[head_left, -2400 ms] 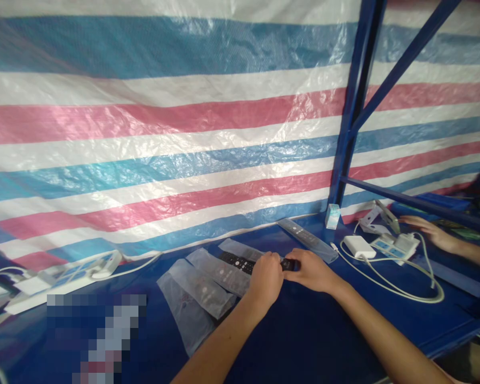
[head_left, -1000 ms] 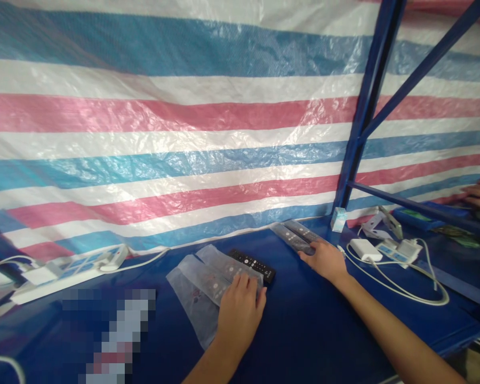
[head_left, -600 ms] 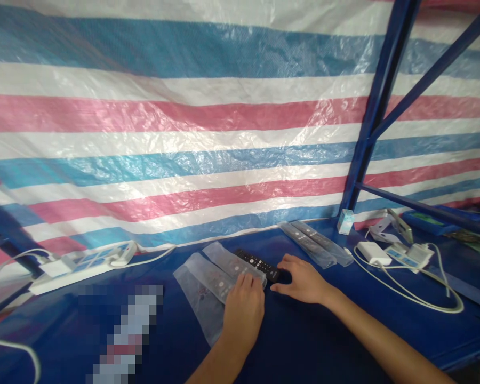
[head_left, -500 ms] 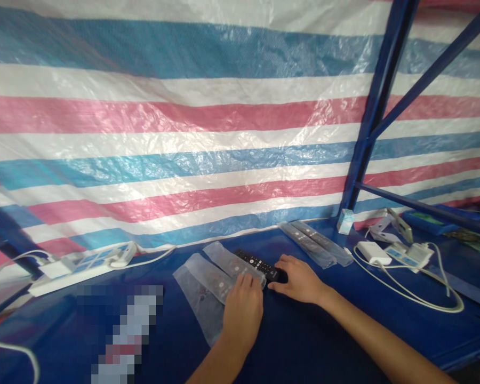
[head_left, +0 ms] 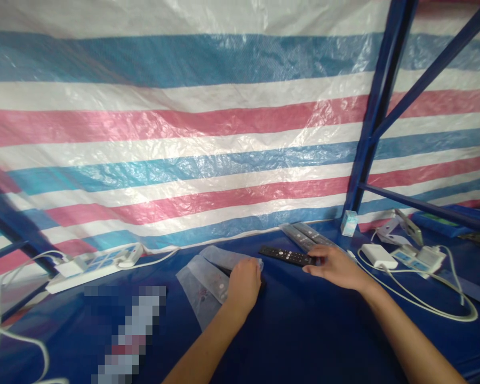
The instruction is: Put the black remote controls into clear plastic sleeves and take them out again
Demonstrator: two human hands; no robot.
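Note:
My right hand [head_left: 336, 265] grips the near end of a bare black remote control [head_left: 286, 255], thumb and fingers closed about it. My left hand [head_left: 245, 282] has its fingers curled on a clear plastic bag [head_left: 226, 257]; black edges show beneath that hand and bag, mostly hidden. Against the left hand lies another bagged remote control [head_left: 208, 278], with a bag bearing faint red print [head_left: 198, 296] beside it. Two more remotes in plastic sleeves [head_left: 304, 236] lie behind the right hand.
On the blue table [head_left: 304, 330], a power strip [head_left: 92, 266] with cables stands at the left. To the right are a small box [head_left: 349, 223], a white adapter [head_left: 379, 256] and looped cables. A blue metal post [head_left: 370, 117] rises before the striped sheet [head_left: 184, 122].
My right hand has moved right with the black remote control, away from the bags. My left hand stays at the bags, its fingers now more tightly curled. The view has shifted slightly.

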